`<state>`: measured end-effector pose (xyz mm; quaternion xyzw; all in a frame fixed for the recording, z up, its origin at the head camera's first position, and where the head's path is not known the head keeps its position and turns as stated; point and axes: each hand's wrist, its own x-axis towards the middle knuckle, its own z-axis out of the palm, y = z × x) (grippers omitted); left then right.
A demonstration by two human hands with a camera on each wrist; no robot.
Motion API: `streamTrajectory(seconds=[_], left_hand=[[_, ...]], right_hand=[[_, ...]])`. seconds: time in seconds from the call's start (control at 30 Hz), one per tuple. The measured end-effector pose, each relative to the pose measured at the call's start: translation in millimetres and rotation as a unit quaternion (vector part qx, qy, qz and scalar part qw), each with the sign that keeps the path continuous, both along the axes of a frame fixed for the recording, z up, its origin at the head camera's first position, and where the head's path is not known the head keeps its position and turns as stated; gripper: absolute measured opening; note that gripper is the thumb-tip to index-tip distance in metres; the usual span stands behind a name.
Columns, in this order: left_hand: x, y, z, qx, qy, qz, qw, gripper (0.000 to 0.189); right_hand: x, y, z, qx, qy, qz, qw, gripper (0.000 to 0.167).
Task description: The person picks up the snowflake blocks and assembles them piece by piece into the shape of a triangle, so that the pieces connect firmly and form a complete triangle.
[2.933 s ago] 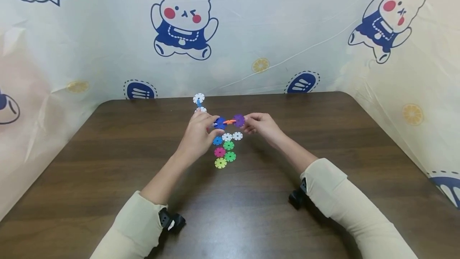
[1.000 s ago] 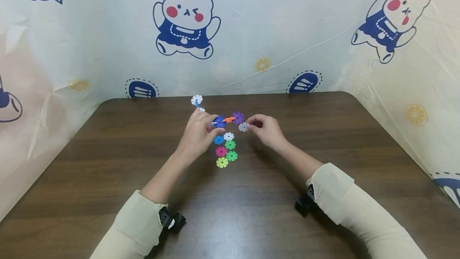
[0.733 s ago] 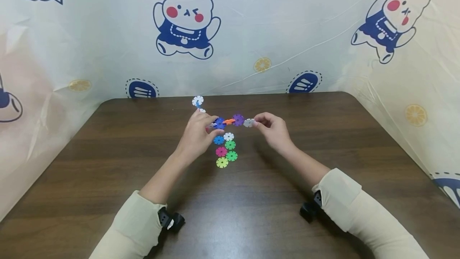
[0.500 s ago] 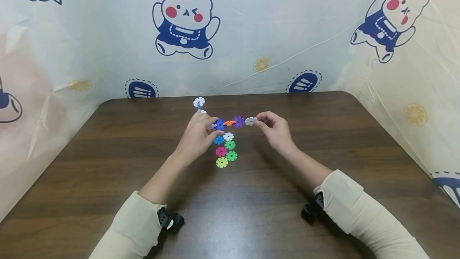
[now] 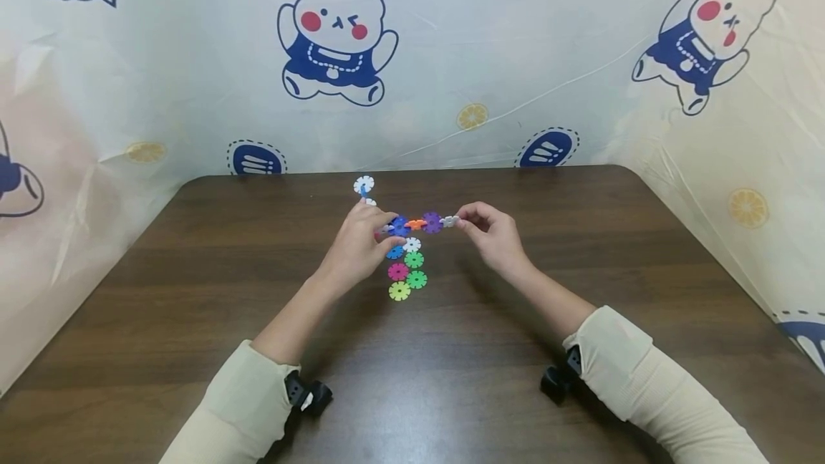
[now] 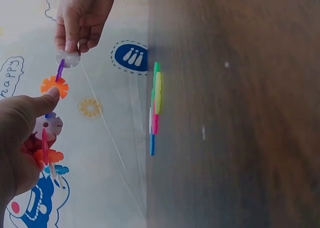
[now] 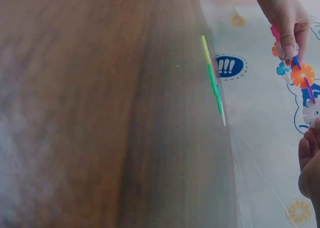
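My left hand [image 5: 354, 243] grips a chain of slotted snowflake discs between thumb and fingers, above the table. From it a blue disc [image 5: 399, 226], an orange disc [image 5: 415, 225] and a purple disc [image 5: 432, 223] run to the right. My right hand [image 5: 495, 236] pinches a white disc [image 5: 449, 221] at the chain's right end. In the left wrist view this white disc [image 6: 70, 60] meets the purple disc [image 6: 60, 70] crosswise; how deep the slots sit cannot be told. Another white disc [image 5: 364, 184] tops the chain's far end. My left hand hides the chain's middle.
Several loose discs lie below the chain on the brown wooden table [image 5: 425, 364]: white [image 5: 412, 244], blue, green, pink and yellow [image 5: 399, 291]. Behind the table hangs a sheet [image 5: 438, 41] printed with bears.
A white disc has left the table in my right hand and moved up and right to the purple disc's end. It has since tilted more edge-on. My left hand keeps its grip.
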<state>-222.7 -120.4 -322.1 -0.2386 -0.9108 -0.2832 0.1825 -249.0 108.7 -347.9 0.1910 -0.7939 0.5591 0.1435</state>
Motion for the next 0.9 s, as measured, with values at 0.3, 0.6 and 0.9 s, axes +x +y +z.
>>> streamTrajectory(seconds=[0.3,0.6,0.9], left_hand=[[0.6,-1.4,-1.0,0.007,0.008,-0.005,0.9999,0.038],[-0.4,-3.2,-0.4,0.016,0.02,-0.02,0.9995,0.034],[2.0,-5.4,5.8,0.047,-0.009,-0.023,0.9986,0.035]], right_hand=[[17.4,-6,14.4,0.012,0.035,-0.012,0.9992,0.009],[28.5,-11,23.8,0.006,0.081,-0.018,0.9966,0.006],[27.0,-13,22.5,-0.015,0.126,-0.008,0.9918,0.006]])
